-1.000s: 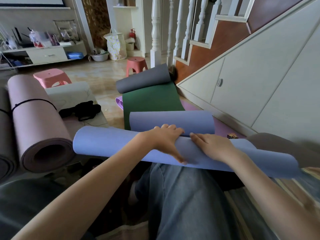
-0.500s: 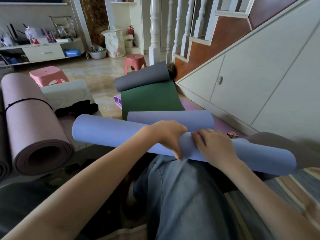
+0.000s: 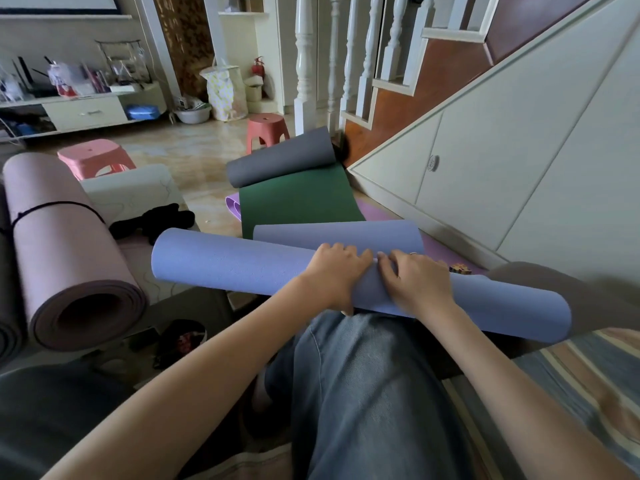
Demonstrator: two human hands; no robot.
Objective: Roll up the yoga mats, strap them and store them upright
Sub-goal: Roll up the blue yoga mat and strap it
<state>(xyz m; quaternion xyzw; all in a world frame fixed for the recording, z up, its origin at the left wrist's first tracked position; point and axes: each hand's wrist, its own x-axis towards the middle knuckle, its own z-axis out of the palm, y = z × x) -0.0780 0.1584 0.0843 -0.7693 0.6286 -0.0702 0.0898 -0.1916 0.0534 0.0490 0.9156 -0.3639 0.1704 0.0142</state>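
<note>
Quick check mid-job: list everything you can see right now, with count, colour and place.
blue mat: 1, periwinkle, rolled, across the lap
pink mat: 1, dusty pink, rolled and tied with a black strap, left
green mat: 1, green with grey back, partly rolled, on the floor ahead
purple mat: 1, lilac, flat under the green mat
black straps: a pile, black, beside the pink mat
stools: 2, pink near left, red farther back
basin: 1, white, by the far wall
fire extinguisher: 1, red, far corner
left hand: curled over the blue mat
right hand: gripping the blue mat beside the left
</note>
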